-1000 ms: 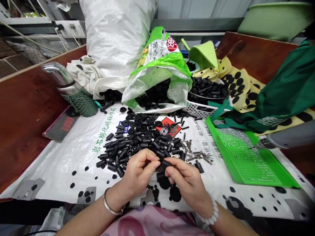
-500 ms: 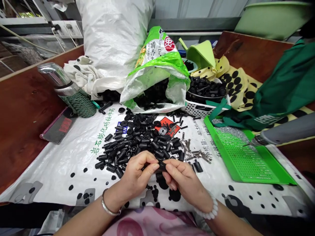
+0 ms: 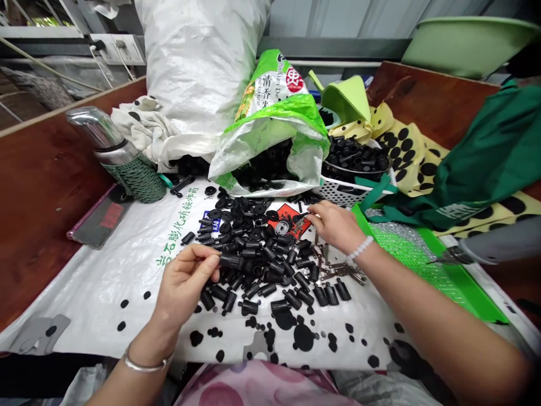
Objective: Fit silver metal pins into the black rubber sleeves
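My left hand (image 3: 188, 279) pinches a black ribbed plastic cylinder (image 3: 231, 260) between thumb and fingers, at the left side of the pile. Farther back and to the right, my right hand (image 3: 337, 224) is closed at the fingertips on a small thin dark piece (image 3: 301, 216), over the red printed diamond. Between the hands spreads a heap of black plastic parts (image 3: 253, 234), mostly cylinders with narrow ends and round discs. Flat metal strips (image 3: 327, 262) lie loose below my right hand. A grey toothed disc (image 3: 282, 228) rests near its fingertips.
An open green-and-white bag (image 3: 270, 121) of black parts stands behind the heap, beside a white basket (image 3: 346, 189). On the right are a green tray (image 3: 422, 270) and a grey power screwdriver (image 3: 490, 242). A flask (image 3: 135, 175) and a phone (image 3: 103, 217) lie left.
My hands were together at the heap's front edge and have parted. The left moved left with a cylinder; the right reached back and right. More cylinders show at the front.
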`<control>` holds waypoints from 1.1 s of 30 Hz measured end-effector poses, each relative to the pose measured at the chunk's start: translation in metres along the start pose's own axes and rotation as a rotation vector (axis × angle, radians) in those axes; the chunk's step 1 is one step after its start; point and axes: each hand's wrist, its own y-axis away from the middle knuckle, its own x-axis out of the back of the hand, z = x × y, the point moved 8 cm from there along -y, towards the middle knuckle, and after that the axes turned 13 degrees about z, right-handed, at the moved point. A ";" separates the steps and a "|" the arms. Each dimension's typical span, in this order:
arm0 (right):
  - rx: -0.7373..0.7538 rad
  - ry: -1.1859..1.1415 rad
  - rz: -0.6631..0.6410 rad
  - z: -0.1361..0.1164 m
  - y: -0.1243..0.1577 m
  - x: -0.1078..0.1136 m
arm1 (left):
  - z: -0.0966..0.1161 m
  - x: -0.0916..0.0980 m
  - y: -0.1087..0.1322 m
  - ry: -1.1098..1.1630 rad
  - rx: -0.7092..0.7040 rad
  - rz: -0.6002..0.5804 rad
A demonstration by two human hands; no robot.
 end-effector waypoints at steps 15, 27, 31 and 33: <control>0.048 -0.108 0.024 0.001 -0.001 -0.018 | 0.016 0.020 -0.021 -0.232 -0.068 0.088; -0.458 -1.112 0.100 0.008 0.068 -0.002 | 0.006 -0.104 -0.059 -0.889 -0.406 -0.330; -0.600 -1.322 0.046 0.020 0.066 -0.008 | 0.009 -0.110 -0.062 -1.010 -0.448 -0.342; -0.631 -1.350 0.042 0.025 0.065 -0.007 | 0.015 -0.112 -0.063 -1.084 -0.485 -0.322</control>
